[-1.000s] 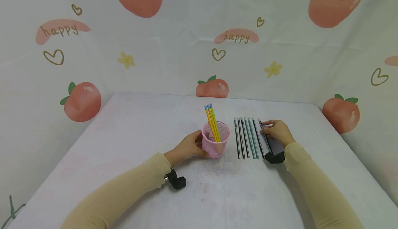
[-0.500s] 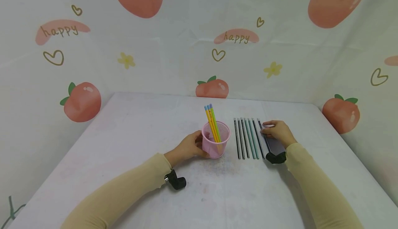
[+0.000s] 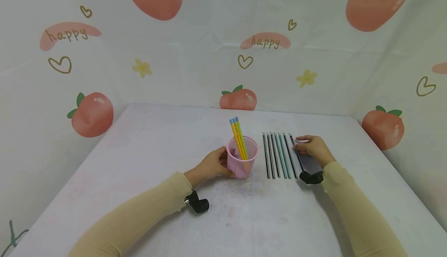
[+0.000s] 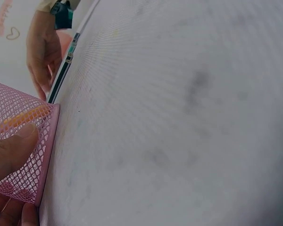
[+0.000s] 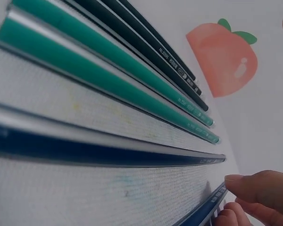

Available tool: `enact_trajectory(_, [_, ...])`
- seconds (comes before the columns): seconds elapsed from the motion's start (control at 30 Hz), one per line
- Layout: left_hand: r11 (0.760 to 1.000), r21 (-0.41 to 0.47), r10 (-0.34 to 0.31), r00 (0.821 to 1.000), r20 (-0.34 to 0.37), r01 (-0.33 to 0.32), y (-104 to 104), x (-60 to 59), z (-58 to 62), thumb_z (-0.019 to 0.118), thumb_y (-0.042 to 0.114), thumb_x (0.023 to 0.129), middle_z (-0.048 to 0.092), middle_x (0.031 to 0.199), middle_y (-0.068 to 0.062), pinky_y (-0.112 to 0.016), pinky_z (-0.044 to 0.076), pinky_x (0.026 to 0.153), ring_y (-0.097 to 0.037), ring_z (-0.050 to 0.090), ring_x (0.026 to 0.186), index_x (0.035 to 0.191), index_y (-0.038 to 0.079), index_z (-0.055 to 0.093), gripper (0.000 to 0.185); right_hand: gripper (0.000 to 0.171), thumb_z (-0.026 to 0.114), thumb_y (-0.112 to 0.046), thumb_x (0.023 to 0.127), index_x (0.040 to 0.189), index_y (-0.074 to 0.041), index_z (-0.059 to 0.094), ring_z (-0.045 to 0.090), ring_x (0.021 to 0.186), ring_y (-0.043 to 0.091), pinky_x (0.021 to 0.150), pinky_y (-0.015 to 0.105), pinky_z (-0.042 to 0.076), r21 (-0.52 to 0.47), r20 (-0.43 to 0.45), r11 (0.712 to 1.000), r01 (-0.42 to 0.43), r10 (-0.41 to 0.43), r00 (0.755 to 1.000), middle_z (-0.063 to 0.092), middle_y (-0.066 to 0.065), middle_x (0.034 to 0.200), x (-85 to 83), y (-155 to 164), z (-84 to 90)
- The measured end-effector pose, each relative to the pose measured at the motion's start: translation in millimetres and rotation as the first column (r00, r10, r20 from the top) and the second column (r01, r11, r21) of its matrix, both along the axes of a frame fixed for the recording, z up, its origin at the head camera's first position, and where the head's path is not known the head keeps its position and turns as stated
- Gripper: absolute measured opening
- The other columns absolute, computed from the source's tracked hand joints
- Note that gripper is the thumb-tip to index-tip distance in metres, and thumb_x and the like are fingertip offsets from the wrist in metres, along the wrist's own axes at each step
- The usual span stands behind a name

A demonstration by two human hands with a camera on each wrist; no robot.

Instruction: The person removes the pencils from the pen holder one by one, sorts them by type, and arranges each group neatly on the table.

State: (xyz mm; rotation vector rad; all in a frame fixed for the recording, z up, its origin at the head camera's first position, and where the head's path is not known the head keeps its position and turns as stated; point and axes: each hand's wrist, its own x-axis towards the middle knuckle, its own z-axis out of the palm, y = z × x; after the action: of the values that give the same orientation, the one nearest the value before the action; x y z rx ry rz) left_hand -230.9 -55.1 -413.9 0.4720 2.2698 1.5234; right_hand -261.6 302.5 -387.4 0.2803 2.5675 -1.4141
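My left hand (image 3: 209, 166) sits nearest me at the desk's (image 3: 157, 140) middle, fingers and thumb curled around the pink mesh cup (image 3: 242, 156), which stands upright holding yellow pencils (image 3: 238, 137). Just right of the cup lies a row of dark and green pencils (image 3: 277, 154), side by side. My right hand (image 3: 313, 148) rests at the row's right end, fingertips (image 5: 247, 186) pinching the outermost dark pencil (image 3: 296, 152).

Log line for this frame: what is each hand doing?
left hand: holds pink cup with yellow pencils | right hand: fingers on rightmost dark pencil of row | table
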Motion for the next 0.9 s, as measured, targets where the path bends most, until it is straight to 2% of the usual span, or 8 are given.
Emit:
enact_trajectory(0.27, [1.000,0.010,0.006,1.000,0.000,-0.006,0,0.5,0.4,0.083,0.002,0.069,0.056,0.134,-0.008,-0.041,0.042,0.109,-0.026,0.052,0.126,0.136,0.007,0.048,0.075,0.061,0.067,-0.017,0.090,0.140,0.008,0.042,0.062,0.077,-0.006,0.074,0.013,0.055,-0.058,-0.017,0.998,0.000,-0.001,1.000,0.048,0.031,0.136,2.2,0,-0.3])
enact_trajectory(0.37, [1.000,0.013,0.011,1.000,0.006,-0.011,0,1.2,1.3,0.084,0.002,0.069,0.057,0.134,-0.008,-0.042,0.041,0.109,-0.026,0.052,0.126,0.135,0.007,0.048,0.075,0.060,0.065,-0.019,0.092,0.141,0.006,0.042,0.064,0.078,-0.004,0.073,0.013,0.054,-0.043,-0.034,0.999,-0.007,0.006,0.999,0.050,0.030,0.135,2.8,-1,1.9])
enact_trajectory(0.5, [1.000,0.012,0.012,1.000,0.004,-0.012,0,1.6,1.5,0.084,0.002,0.069,0.057,0.133,-0.009,-0.042,0.041,0.110,-0.026,0.052,0.126,0.135,0.007,0.049,0.075,0.058,0.062,-0.020,0.093,0.142,0.004,0.042,0.064,0.084,-0.001,0.076,0.013,0.053,-0.041,-0.059,0.999,-0.016,0.014,0.998,0.049,0.029,0.137,2.8,-5,8.1])
enact_trajectory(0.63, [1.000,0.012,0.007,1.000,0.001,-0.007,0,0.9,0.4,0.084,0.002,0.069,0.057,0.133,-0.009,-0.042,0.041,0.110,-0.026,0.052,0.126,0.134,0.006,0.049,0.075,0.057,0.062,-0.018,0.094,0.143,0.003,0.041,0.062,0.089,-0.001,0.080,0.013,0.053,-0.083,-0.085,0.996,-0.020,0.013,0.996,0.048,0.027,0.137,2.4,-11,16.3])
enact_trajectory(0.9, [1.000,0.018,0.005,1.000,0.006,-0.005,-1,0.3,0.3,0.083,0.002,0.069,0.057,0.133,-0.008,-0.041,0.041,0.110,-0.026,0.052,0.126,0.136,0.007,0.048,0.076,0.056,0.063,-0.019,0.094,0.142,0.001,0.042,0.065,0.096,0.005,0.082,0.014,0.053,-0.152,-0.180,0.987,-0.053,0.025,0.983,0.055,0.016,0.120,2.3,-28,30.2])
